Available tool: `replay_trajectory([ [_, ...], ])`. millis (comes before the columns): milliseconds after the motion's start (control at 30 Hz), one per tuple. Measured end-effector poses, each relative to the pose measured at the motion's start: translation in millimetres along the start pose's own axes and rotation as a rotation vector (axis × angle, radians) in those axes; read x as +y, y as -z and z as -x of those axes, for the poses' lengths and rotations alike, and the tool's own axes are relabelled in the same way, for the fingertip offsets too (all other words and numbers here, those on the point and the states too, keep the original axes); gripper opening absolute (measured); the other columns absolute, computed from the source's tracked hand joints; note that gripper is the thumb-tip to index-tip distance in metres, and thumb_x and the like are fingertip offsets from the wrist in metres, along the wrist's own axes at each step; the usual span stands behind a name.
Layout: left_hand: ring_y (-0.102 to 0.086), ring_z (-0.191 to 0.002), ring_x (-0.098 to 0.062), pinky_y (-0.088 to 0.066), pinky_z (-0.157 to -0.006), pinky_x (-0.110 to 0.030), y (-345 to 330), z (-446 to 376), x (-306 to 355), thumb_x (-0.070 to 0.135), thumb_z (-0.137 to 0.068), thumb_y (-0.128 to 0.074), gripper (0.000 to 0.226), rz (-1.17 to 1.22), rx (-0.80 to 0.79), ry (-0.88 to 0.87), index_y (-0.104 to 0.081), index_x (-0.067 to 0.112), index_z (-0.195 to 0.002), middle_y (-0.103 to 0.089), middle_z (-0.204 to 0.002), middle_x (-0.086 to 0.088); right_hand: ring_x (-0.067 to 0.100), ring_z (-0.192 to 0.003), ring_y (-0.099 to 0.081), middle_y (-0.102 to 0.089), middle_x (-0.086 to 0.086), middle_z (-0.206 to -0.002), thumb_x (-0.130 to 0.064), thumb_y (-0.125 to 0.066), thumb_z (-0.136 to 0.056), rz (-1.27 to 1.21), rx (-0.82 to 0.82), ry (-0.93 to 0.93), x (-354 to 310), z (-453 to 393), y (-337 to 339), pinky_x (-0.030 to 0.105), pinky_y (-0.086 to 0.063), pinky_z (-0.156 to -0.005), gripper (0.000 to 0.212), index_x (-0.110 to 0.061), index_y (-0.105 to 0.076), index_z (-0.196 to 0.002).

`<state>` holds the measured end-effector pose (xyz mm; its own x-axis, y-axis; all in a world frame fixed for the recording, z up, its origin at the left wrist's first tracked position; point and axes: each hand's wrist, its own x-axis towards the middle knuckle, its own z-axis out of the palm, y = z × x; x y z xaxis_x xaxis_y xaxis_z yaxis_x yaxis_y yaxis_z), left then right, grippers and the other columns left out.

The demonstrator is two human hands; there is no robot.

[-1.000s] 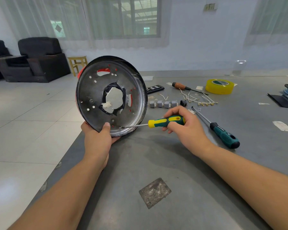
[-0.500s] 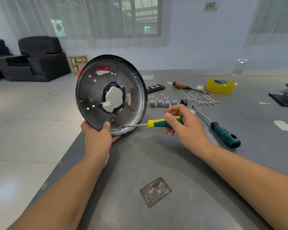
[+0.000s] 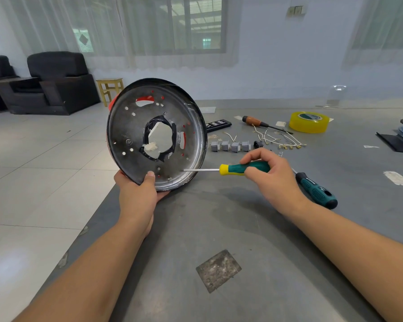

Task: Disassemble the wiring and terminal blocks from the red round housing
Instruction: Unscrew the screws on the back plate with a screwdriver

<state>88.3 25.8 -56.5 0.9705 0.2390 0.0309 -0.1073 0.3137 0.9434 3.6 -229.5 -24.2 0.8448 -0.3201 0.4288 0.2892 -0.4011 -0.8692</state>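
The left hand (image 3: 137,196) gripped the upright housing (image 3: 156,133) by its bottom rim, while the right hand (image 3: 270,175) held a screwdriver (image 3: 237,169) with its tip inside the housing's lower right.

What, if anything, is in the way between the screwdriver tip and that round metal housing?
Nothing visible. The right hand holds the screwdriver, and its bare shaft runs straight to the housing near the lower rim. The left hand grips the bottom edge, off to the side.
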Motion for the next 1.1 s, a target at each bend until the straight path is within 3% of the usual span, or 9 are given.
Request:
replay_trajectory([
  [133,-0.069,-0.112,-0.020,-0.066,-0.070,-0.034,0.3,-0.4,0.0,0.004,-0.104,-0.058,0.041,0.001,0.003,-0.001,-0.038,0.022,-0.134,-0.056,-0.135,-0.001,0.005,-0.078,-0.064,-0.069,-0.020,-0.086,-0.003,-0.064,-0.087,-0.120,0.206,-0.063,3.3,-6.8,8.2,0.034,-0.059,-0.079,0.021,-0.022,-0.072,-0.092],
  [267,-0.068,-0.116,-0.023,-0.065,-0.080,-0.043,0.7,-0.3,0.7,0.003,-0.104,-0.058,0.043,-0.004,-0.002,0.008,-0.037,0.021,-0.137,-0.054,-0.139,-0.002,0.003,-0.075,-0.063,-0.068,-0.021,-0.088,-0.014,-0.066,-0.089,-0.068,0.320,-0.118,12.1,-7.9,10.5,0.026,-0.056,-0.071,0.021,-0.035,-0.069,-0.091],
  [433,-0.067,-0.116,-0.024,-0.065,-0.082,-0.045,0.6,0.5,1.1,0.003,-0.104,-0.059,0.039,0.012,-0.011,0.009,-0.038,0.021,-0.132,-0.055,-0.137,-0.002,0.007,-0.068,-0.058,-0.066,-0.014,-0.092,-0.022,-0.066,-0.091,0.172,0.172,-0.110,21.8,-3.6,6.5,0.015,-0.045,-0.053,0.016,-0.036,-0.068,-0.096],
  [567,-0.069,-0.115,-0.022,-0.065,-0.082,-0.046,1.7,1.5,1.3,0.002,-0.104,-0.059,0.036,0.047,-0.056,0.012,-0.043,0.025,-0.126,-0.059,-0.133,0.000,-0.009,-0.086,-0.058,-0.064,-0.025,-0.100,-0.021,-0.066,-0.090,0.382,-0.044,-0.073,22.5,0.4,1.3,0.000,-0.040,-0.069,0.020,-0.036,-0.067,-0.105],
  [667,-0.071,-0.114,-0.024,-0.066,-0.081,-0.048,2.4,2.3,2.4,0.001,-0.103,-0.060,0.036,0.065,-0.099,0.019,-0.046,0.031,-0.119,-0.062,-0.136,-0.003,0.004,-0.101,-0.058,-0.065,-0.012,-0.111,-0.019,-0.064,-0.087,0.554,-0.190,-0.009,19.1,3.5,-2.6,0.017,-0.045,-0.090,0.033,-0.030,-0.064,-0.119],
  [800,-0.071,-0.114,-0.026,-0.066,-0.077,-0.047,0.5,4.5,4.5,0.000,-0.103,-0.061,0.037,0.073,-0.128,0.030,-0.049,0.032,-0.117,-0.064,-0.134,-0.004,0.019,-0.111,-0.056,-0.059,-0.006,-0.120,-0.033,-0.057,-0.092,0.834,-0.303,0.098,14.0,10.7,-10.7,0.034,-0.049,-0.087,0.034,-0.031,-0.056,-0.126],
  [900,-0.072,-0.112,-0.025,-0.066,-0.073,-0.045,-0.1,6.2,6.2,0.001,-0.103,-0.061,0.036,0.083,-0.128,0.038,-0.048,0.031,-0.116,-0.064,-0.131,-0.003,0.020,-0.110,-0.055,-0.060,-0.008,-0.118,-0.052,-0.052,-0.095,0.966,-0.214,0.190,9.7,12.5,-16.0,0.036,-0.048,-0.086,0.037,-0.032,-0.058,-0.125],
  [967,-0.072,-0.111,-0.023,-0.066,-0.072,-0.043,-1.0,8.2,6.4,0.001,-0.103,-0.061,0.035,0.086,-0.127,0.036,-0.047,0.028,-0.119,-0.063,-0.132,-0.003,0.023,-0.107,-0.055,-0.063,-0.004,-0.112,-0.052,-0.054,-0.095,0.950,-0.099,0.320,5.2,11.3,-23.7,0.040,-0.046,-0.090,0.037,-0.025,-0.064,-0.118],
  [1100,-0.071,-0.114,-0.023,-0.066,-0.074,-0.042,-3.6,14.8,6.8,0.002,-0.103,-0.061,0.044,0.043,-0.140,0.003,-0.043,0.020,-0.139,-0.062,-0.136,-0.004,0.021,-0.095,-0.054,-0.065,-0.006,-0.095,-0.045,-0.055,-0.094,0.853,0.001,0.512,-7.0,10.0,-61.1,0.038,-0.041,-0.082,0.026,-0.024,-0.068,-0.100],
])
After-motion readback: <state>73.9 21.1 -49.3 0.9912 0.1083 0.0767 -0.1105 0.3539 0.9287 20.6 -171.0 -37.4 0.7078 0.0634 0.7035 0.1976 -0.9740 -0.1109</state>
